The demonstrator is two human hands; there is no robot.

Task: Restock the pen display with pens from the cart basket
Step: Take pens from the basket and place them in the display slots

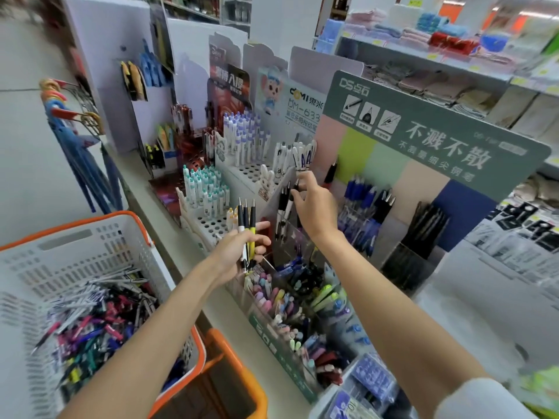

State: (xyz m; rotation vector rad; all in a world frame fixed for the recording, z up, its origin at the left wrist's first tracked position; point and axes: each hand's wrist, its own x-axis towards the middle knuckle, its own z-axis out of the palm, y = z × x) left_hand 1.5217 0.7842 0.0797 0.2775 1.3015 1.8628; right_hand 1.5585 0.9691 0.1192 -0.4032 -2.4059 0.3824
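Note:
My left hand grips three upright pens, black-topped with white and yellow barrels, just in front of the display. My right hand reaches higher and pinches a black-capped pen at the top of a slanted clear pocket holding similar black-and-white pens. The white cart basket with an orange rim sits at lower left, with several loose mixed pens piled inside. The green-headed pen display stands behind my right hand.
White perforated stands with blue-capped pens and teal-capped pens fill the shelf at the left. Clear bins of pastel pens sit below my hands. Blue pens and black pens stand at the right. Folded towels fill the back shelves.

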